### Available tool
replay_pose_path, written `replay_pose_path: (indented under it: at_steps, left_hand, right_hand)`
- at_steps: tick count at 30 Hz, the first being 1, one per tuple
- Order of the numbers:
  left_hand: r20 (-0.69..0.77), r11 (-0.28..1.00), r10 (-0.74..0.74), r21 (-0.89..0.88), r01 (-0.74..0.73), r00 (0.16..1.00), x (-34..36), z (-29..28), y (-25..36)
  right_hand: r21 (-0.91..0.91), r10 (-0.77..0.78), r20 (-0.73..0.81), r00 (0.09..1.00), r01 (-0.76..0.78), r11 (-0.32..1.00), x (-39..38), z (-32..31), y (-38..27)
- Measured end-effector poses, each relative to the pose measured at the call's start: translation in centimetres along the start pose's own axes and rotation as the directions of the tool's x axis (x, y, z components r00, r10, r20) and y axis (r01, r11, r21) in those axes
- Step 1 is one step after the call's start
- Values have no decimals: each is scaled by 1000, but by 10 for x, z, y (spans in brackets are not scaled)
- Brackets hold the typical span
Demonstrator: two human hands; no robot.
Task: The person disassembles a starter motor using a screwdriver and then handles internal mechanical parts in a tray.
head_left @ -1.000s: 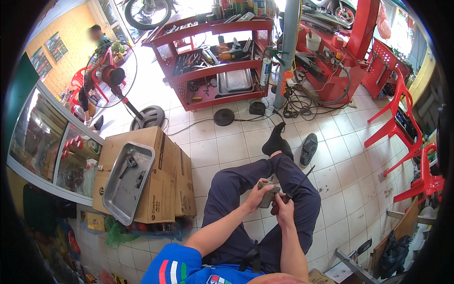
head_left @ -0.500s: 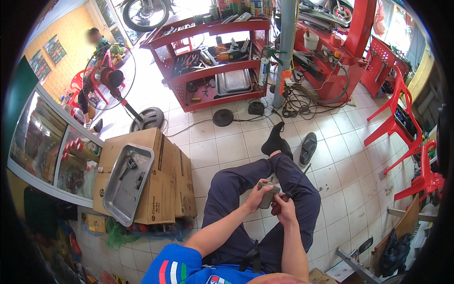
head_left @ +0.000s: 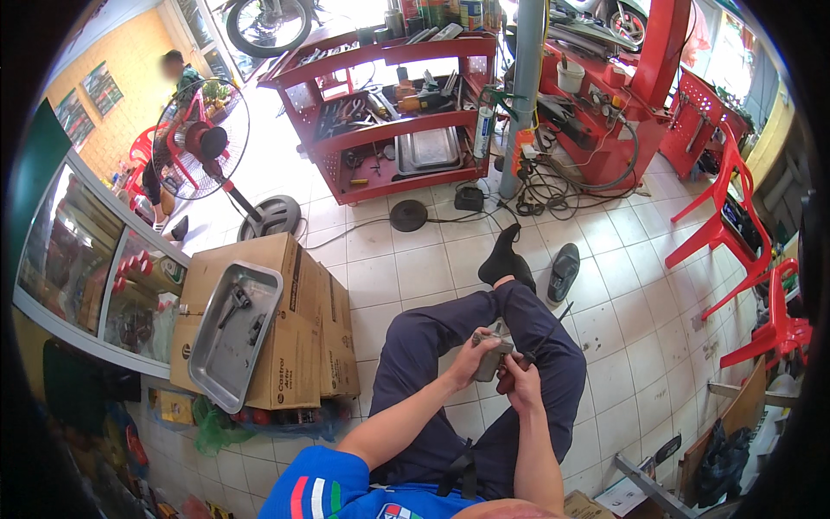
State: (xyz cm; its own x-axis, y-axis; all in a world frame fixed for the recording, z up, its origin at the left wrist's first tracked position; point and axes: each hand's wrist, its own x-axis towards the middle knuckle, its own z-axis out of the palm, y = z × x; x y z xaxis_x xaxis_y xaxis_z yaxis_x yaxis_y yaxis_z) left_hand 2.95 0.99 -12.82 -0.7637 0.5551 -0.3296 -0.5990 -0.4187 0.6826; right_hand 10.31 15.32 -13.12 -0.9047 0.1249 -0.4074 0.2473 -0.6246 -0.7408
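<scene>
L hand (head_left: 472, 356) pinches a blocky, dull-grey metal part (head_left: 489, 362) above the lap, R hand (head_left: 522, 385) curled round a slim dark tool (head_left: 530, 355), prob. a screwdriver, shaft angled away from the part; work looks underway, not finished, but can't tell how much is done or left. Beyond, a shallow, round-cornered steel tray (head_left: 223, 359) w/ a few dark, irregular pcs (head_left: 233, 304) sits on a cardboard box (head_left: 296, 368). Farther off, a red sheet-metal cart (head_left: 380, 138) w/ perforated ends carries tools (head_left: 346, 114), etc.

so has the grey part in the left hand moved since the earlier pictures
No, not visibly: the grey part keeps its place against the shoe.
</scene>
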Motion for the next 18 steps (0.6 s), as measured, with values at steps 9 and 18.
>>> replay_pose_path:
  at_steps: [9,18]
  left_hand:
    - [-73,994,56,96,-49,996,1,-2,-6]
    - [-93,1000,4,1,-4,996,2,-1,-5]
  right_hand:
    - [-223,24,-66,997,-38,974,-6,6,-9]
    - [-88,-28,-96,995,20,996,1,5,5]
